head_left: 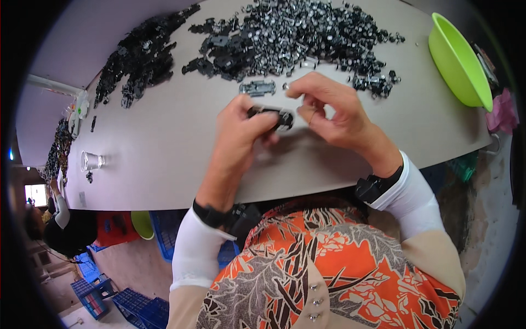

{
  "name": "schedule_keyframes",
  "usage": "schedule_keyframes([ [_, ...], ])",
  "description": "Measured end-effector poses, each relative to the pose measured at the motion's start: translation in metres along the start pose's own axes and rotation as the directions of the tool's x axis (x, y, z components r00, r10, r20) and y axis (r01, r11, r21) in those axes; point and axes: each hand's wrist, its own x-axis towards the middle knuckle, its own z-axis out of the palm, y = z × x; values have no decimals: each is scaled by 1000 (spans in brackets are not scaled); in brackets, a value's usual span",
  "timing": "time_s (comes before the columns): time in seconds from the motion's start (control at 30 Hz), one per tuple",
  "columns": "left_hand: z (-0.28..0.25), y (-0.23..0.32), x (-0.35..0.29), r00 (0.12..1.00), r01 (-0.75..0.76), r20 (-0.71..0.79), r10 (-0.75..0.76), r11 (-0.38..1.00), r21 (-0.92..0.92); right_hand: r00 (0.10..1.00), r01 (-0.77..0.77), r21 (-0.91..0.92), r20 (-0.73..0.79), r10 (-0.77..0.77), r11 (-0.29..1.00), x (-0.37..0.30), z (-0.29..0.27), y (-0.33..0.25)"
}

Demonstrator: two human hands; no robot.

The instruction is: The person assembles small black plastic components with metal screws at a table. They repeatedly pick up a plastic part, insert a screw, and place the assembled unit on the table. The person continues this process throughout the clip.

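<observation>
On the left of the table [164, 175] stands a clear cup [92, 160], then a heap of flat black parts [139, 66]. Left hand [233, 126] is gripping a small black piece [285, 119] above the tabletop (motion blur, fine detail lost). Grey flat part [257, 88] lies just beyond, near the big pile of dark and silvery bits [307, 38]. Right hand [348, 115] is beside the black piece, apart from it, fingers curled; shiny speck [285, 86] at the index tip, can't tell if pinched or lying behind. Step in hand reads as two-handed work on the black piece; next move calls for steady left grip, careful right fingertip alignment. Far right: green basin [455, 66].
</observation>
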Motion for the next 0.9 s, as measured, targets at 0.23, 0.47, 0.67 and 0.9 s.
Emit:
schedule_keyframes([
  [0.23, -85, 27, -135, 954, -45, -287, 90, 986, 162, 971, -233, -88, -80, 226, 968, -2, -45, 35],
  [0.47, -163, 11, -234, 772, 467, -633, 65, 617, 633, 977, 137, -353, 205, -66, 926, 13, -5, 31],
  [0.67, -91, 57, -133, 778, 120, -459, 428, 617, 778, 913, 131, -441, 403, 66, 888, 18, 1, 34],
  [0.9, -15, 36, 32, 784, -475, 398, 477, 47, 879, 911, 106, -423, 404, 83, 900, 16, -5, 27],
])
